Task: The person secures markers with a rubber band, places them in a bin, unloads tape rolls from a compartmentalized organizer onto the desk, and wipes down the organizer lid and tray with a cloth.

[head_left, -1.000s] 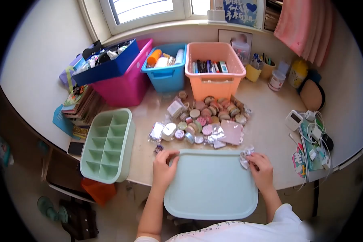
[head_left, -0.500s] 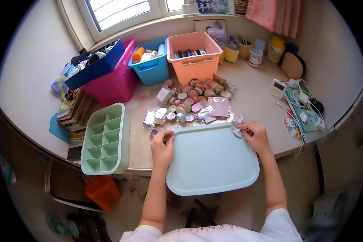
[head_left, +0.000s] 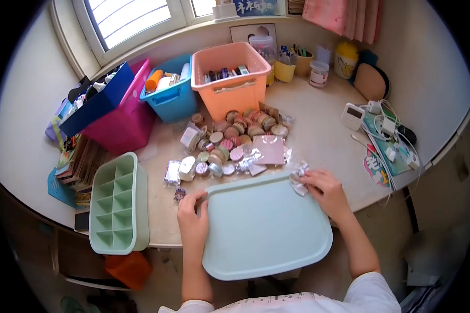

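Note:
A pale green tray-like lid point(head_left: 266, 224) lies flat at the desk's front edge, its near side sticking out past it. My left hand point(head_left: 193, 214) grips the lid's upper left corner between thumb and fingers. Pinched in my right hand point(head_left: 325, 192) is a crumpled white tissue point(head_left: 298, 182), pressed against the lid's upper right corner. Just beyond lies a pile of washi tape rolls point(head_left: 240, 130), with small clear packets and a pink square sheet point(head_left: 269, 149) among them. A small dark figure-like trinket point(head_left: 179, 194) sits near my left fingers.
A green divided box point(head_left: 141, 208) stands at the left front edge. Behind are magenta point(head_left: 125, 125), blue point(head_left: 168, 104) and orange point(head_left: 232, 96) bins. On the right lie white cables point(head_left: 389, 125) and a small white device point(head_left: 352, 116); pen cups point(head_left: 284, 72) stand at the back.
The camera view has shifted, so the desk items appear farther left and mostly lower. My left hand stays on the lid's corner, and my right keeps the tissue at the opposite corner.

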